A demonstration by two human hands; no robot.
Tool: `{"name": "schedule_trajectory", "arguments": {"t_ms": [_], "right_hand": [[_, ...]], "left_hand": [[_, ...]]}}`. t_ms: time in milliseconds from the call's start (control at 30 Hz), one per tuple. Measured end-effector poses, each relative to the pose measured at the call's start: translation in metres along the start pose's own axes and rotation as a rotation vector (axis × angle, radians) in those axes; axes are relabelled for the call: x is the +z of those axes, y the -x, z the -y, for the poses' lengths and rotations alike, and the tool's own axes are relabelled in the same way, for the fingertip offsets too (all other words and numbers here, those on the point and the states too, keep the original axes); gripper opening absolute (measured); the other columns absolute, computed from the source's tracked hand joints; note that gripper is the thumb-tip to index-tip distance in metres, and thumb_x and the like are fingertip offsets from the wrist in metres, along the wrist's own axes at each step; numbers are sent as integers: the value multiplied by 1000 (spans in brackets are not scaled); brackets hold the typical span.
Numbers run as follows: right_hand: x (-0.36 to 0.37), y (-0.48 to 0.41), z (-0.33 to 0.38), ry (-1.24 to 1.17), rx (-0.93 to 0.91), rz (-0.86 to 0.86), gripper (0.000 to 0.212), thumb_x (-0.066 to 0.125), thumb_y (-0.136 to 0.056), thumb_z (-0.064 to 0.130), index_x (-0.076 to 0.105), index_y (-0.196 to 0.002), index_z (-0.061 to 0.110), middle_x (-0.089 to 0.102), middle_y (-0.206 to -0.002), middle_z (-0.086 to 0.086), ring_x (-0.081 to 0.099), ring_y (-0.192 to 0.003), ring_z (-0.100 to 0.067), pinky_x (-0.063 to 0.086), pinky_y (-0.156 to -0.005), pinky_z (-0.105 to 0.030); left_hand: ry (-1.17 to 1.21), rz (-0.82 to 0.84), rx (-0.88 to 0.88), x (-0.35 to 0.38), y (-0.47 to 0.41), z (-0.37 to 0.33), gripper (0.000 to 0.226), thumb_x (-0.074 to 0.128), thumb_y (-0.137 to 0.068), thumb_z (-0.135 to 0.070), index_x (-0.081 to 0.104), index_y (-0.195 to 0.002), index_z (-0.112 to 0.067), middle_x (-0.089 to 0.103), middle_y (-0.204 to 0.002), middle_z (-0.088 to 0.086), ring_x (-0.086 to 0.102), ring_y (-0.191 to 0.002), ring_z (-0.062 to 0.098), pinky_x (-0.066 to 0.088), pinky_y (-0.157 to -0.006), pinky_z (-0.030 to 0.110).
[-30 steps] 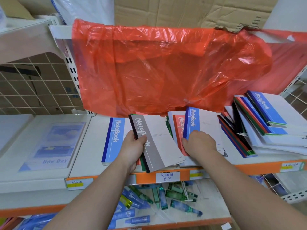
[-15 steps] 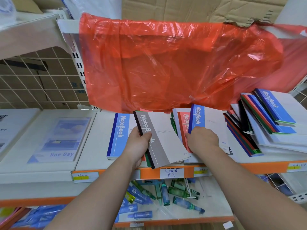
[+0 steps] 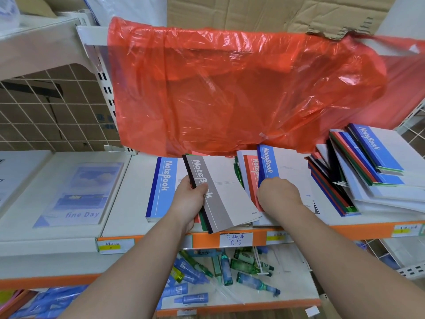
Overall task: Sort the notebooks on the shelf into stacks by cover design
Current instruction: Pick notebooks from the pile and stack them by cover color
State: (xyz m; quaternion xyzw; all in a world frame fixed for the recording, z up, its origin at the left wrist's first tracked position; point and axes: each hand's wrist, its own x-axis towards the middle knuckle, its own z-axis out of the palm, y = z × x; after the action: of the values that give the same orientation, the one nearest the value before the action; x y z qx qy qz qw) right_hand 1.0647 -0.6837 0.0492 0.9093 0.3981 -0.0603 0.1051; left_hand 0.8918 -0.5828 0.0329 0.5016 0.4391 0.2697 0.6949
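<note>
The left hand (image 3: 190, 200) holds a grey notebook (image 3: 226, 196) at its spine side, with the thumb on the cover and the other fingers underneath. This notebook is tilted, and its near corner goes out over the orange front edge of the shelf (image 3: 345, 231), just above a handwritten price label (image 3: 235, 240). Under it, red and green edges of other notebooks show beside the palm; I cannot tell if the hand holds them also.

The right hand (image 3: 278, 195) grips the near end of a blue notebook (image 3: 284, 169). Its fingers curl down over that edge, so only the knuckles are seen. This notebook lies partly over a red notebook (image 3: 250, 180), between the two hands.

Left of the left hand a blue stack (image 3: 162, 189) lies flat, near the front edge. Between it and a "fine Day" book (image 3: 76, 194) farther left there is bare shelf surface. At the right a fanned pile (image 3: 368, 173) of mixed covers leans up toward the right, close to the blue notebook but apart from it.

A red plastic sheet (image 3: 230, 88) hangs low from the shelf above; its lower edge covers the far ends of the middle notebooks. Small bottles (image 3: 230, 268) lie scattered on the lower shelf.
</note>
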Motion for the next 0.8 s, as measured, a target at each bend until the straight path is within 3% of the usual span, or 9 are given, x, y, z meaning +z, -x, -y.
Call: {"name": "schedule_trajectory", "arguments": {"t_ms": [133, 300, 367, 433, 500, 567, 633, 700, 800], "right_hand": [[-6, 19, 7, 63, -101, -82, 35, 52, -97, 18, 47, -129, 5, 58, -127, -15, 59, -112, -31, 51, -85, -37], [-10, 66, 48, 33, -425, -184, 27, 53, -85, -1, 53, -112, 2, 66, -101, -15, 66, -88, -35, 41, -61, -34], [-10, 86, 65, 105, -591, -228, 28, 75, -61, 3, 61, -86, 4, 63, -69, -10, 64, -54, -29, 26, -41, -24], [-10, 93, 74, 55, -659, -249, 38, 82, -34, 9, 57, -62, 10, 50, -46, -3, 47, -32, -20, -1, -44, -17], [-9, 90, 74, 32, -726, -235, 28, 81, -59, 20, 58, -72, 10, 54, -56, -6, 53, -43, -24, 4, -42, -22], [-7, 74, 64, -137, -658, -244, 16, 51, -95, 25, 57, -93, 10, 60, -82, -9, 59, -73, -30, 31, -48, -30], [-6, 54, 49, -423, -462, -273, 21, 39, -100, 31, 54, -101, 15, 60, -98, -6, 55, -92, -26, 41, -65, -33], [-4, 31, 33, -637, -245, -283, 27, 44, -98, 39, 53, -114, 20, 59, -112, -1, 51, -106, -23, 45, -80, -35], [-2, 12, 17, -1046, -68, -65, 40, 50, -96, 47, 55, -126, 22, 60, -114, 12, 56, -105, -13, 46, -89, -31]], "left_hand": [[3, 5, 3, -1, -1, 1, 20, 52, -100, -10, 58, -115, -21, 72, -106, 1, 71, -92, 20, 56, -62, 28], [27, -1, 19, 0, -5, 5, 16, 50, -102, -20, 59, -116, -17, 73, -108, 6, 72, -92, 22, 58, -65, 31], [86, 6, -4, 1, -5, 4, 24, 50, -102, -32, 60, -114, -14, 74, -106, 6, 73, -93, 21, 59, -70, 32], [91, 19, -15, 2, -5, 6, 23, 54, -101, -30, 60, -114, -12, 74, -107, 8, 73, -94, 23, 60, -83, 40], [33, 12, 11, 1, -5, 8, 16, 56, -100, -16, 60, -115, -16, 73, -111, 6, 73, -96, 24, 58, -89, 45], [22, 24, 30, -2, -6, 7, 22, 53, -99, -10, 61, -117, -20, 74, -110, 2, 72, -96, 24, 57, -89, 48], [39, 48, 50, -4, -5, 2, 23, 54, -100, -13, 61, -119, -23, 74, -110, -1, 72, -98, 23, 57, -89, 48], [61, 86, 71, -3, -4, -3, 22, 55, -100, -15, 61, -120, -23, 74, -111, -3, 72, -100, 21, 57, -90, 46], [110, 164, 85, 3, -1, -11, 24, 56, -100, -15, 60, -123, -20, 74, -113, -3, 71, -102, 20, 56, -89, 41]]}}
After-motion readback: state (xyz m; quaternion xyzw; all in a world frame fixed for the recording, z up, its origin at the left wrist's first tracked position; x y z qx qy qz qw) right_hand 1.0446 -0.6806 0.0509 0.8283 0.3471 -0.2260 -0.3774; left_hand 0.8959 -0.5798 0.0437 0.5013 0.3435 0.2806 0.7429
